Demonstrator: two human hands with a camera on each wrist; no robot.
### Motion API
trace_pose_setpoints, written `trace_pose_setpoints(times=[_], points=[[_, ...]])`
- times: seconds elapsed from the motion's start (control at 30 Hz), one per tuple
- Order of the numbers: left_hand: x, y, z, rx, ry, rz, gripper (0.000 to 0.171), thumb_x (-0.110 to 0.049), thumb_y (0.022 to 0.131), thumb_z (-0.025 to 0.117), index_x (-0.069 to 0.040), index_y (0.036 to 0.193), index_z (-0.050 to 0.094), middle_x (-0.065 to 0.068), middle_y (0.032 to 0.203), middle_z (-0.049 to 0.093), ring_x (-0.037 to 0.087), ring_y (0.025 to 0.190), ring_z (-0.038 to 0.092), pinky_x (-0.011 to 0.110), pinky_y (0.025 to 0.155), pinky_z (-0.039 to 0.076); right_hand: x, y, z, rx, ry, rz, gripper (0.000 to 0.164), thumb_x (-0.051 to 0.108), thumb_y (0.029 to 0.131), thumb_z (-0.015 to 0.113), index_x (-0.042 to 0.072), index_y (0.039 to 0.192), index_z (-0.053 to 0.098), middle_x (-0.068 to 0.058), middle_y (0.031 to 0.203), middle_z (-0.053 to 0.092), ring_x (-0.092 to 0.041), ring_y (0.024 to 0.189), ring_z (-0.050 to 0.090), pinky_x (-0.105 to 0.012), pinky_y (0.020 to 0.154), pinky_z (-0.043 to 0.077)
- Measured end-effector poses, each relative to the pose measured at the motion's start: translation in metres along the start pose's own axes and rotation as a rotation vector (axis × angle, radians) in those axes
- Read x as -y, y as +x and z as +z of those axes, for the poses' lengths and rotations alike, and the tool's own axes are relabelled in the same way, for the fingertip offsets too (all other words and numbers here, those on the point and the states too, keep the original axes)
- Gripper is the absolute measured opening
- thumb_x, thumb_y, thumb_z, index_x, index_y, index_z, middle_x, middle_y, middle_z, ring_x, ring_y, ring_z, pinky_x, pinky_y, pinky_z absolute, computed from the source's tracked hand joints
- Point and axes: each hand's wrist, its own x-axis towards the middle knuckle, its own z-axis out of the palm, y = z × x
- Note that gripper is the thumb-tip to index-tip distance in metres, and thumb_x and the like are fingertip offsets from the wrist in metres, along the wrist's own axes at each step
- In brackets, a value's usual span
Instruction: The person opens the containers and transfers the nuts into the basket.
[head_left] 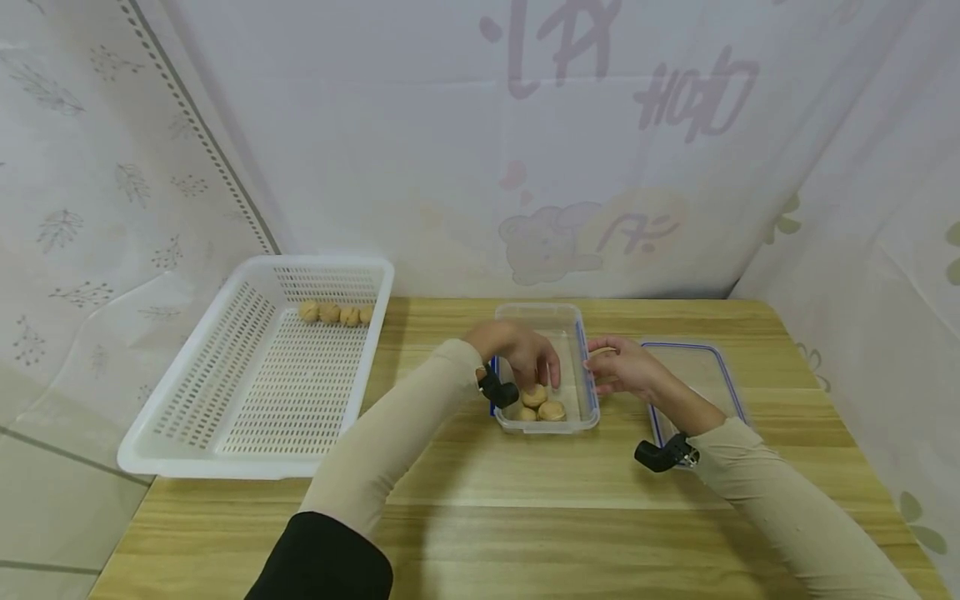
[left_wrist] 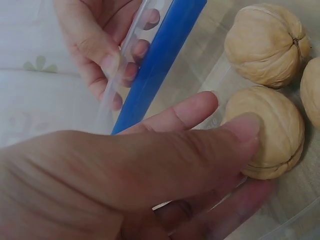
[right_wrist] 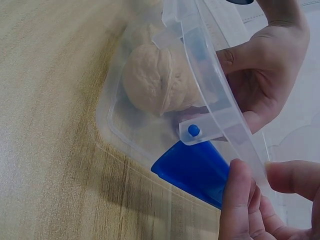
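Observation:
A clear plastic container [head_left: 544, 312] with blue side latches stands on the wooden table, several walnuts [left_wrist: 267, 46] lying at its near end. Reaching inside it from above is my left hand [head_left: 519, 347]. In the left wrist view, its thumb presses on top of one walnut [left_wrist: 280, 132] and its fingers curl beneath, pinching it low in the container. My right hand [head_left: 632, 368] grips the container's right rim; in the right wrist view, thumb and fingers sit on either side of the wall beside a blue latch [right_wrist: 192, 167].
At the left, a white perforated basket [head_left: 225, 465] holds several walnuts [head_left: 330, 313] in its far right corner. A clear lid with a blue seal [head_left: 693, 367] lies on the table under the right forearm. Patterned cloth hangs behind the table and at its sides.

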Motion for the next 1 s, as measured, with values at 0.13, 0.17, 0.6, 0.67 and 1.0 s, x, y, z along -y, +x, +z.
trace_pose_setpoints(times=[0.13,0.17,0.6,0.67,1.0], points=[[-0.0009,0.0010,0.0020,0.006,0.041,0.005,0.038,0.004,0.090,0.074,-0.003,0.127,0.066,0.015,0.125,0.062,0.020,0.105,0.064,0.028,0.088,0.057,0.0010,-0.0002,0.0002,0.003,0.002,-0.001,0.045,0.004,0.100,0.058,-0.009,0.139,0.038,-0.014,0.106,0.061,-0.017,0.088,0.065,-0.032,0.073,0.061],[-0.0011,0.0012,0.0024,0.008,0.049,0.004,0.038,0.003,0.090,0.075,-0.003,0.126,0.066,0.014,0.124,0.062,0.020,0.106,0.064,0.027,0.087,0.057,0.0013,-0.0003,0.0003,0.004,0.001,-0.001,0.045,0.004,0.100,0.058,-0.009,0.139,0.038,-0.013,0.106,0.061,-0.017,0.088,0.065,-0.032,0.073,0.061],[-0.0017,0.0028,0.0069,-0.003,0.148,-0.019,0.030,-0.004,0.090,0.077,-0.008,0.120,0.072,0.003,0.114,0.071,0.011,0.106,0.063,0.023,0.094,0.051,0.0017,-0.0010,0.0000,-0.001,-0.008,0.003,0.046,0.005,0.100,0.059,-0.009,0.139,0.039,-0.012,0.105,0.063,-0.017,0.088,0.065,-0.031,0.073,0.061],[-0.0020,0.0024,0.0072,-0.001,0.122,-0.027,0.030,-0.003,0.091,0.076,-0.006,0.120,0.072,0.003,0.113,0.071,0.011,0.104,0.064,0.022,0.091,0.053,0.0015,-0.0008,0.0001,-0.008,-0.007,0.005,0.045,0.005,0.100,0.059,-0.008,0.139,0.041,-0.012,0.105,0.063,-0.017,0.088,0.065,-0.031,0.072,0.061],[0.0007,0.0044,0.0068,0.012,-0.039,-0.061,0.033,0.004,0.094,0.069,0.000,0.127,0.067,0.010,0.120,0.067,0.016,0.107,0.063,0.031,0.092,0.057,-0.0005,-0.0004,-0.0022,-0.004,0.001,-0.006,0.043,0.005,0.098,0.060,-0.007,0.135,0.042,-0.009,0.101,0.064,-0.016,0.086,0.065,-0.030,0.070,0.061]])
